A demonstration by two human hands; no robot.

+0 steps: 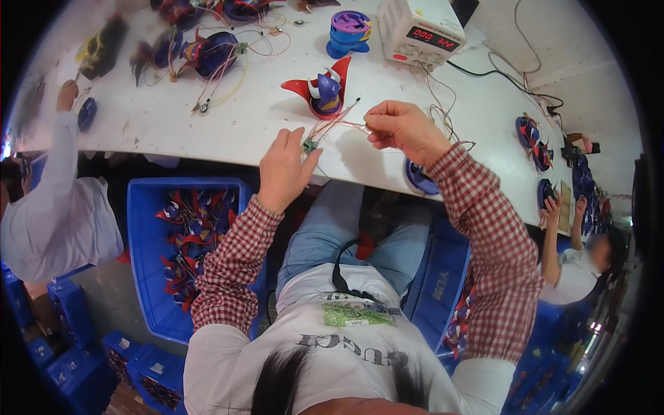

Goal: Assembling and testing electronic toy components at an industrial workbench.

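Here's the toy (327, 95), upper centre of the frame, just above and between the two hands, red fins spreading left and up, long axis hard to call, neither hand clearly nearer! Wires (337, 122) trail below it; the left hand (282, 169) has the green board (309, 146) between thumb and fingers, the right hand (402, 131) is closed in a pinch on wires, whose ends are lost behind its fingertips

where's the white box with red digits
In the head view, the white box stands upper right on the table, just right of the blue stand, beyond the right hand.
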